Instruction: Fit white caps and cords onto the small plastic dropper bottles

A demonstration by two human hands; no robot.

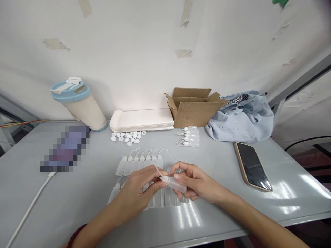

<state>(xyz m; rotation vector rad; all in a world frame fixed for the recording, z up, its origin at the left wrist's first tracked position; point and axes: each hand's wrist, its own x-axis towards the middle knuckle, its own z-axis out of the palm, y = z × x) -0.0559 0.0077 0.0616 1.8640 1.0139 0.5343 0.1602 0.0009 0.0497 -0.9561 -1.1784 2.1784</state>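
Between my hands is a small translucent squeeze bottle (177, 185) with a white neck and a thin tail-like strap, held tilted over the table. My right hand (195, 181) grips its body between thumb and fingers. My left hand (141, 186) is closed, thumb and fingertips pinching at the neck end. A row of similar bottles (142, 162) with curled straps lies just beyond my left hand. More bottles (160, 199) lie beneath my hands, partly hidden by them. Farther back sits a pile of loose white caps (131, 136). Several more bottles (191, 136) are stacked to the right of the caps.
Against the wall stand a cream tumbler (82, 106) with a blue lid, a stack of white envelopes (142, 119), an open cardboard box (195, 112) and a light blue cloth bag (244, 119). One phone (253, 167) lies right, another phone (66, 148) with a white cable (31, 206) left.
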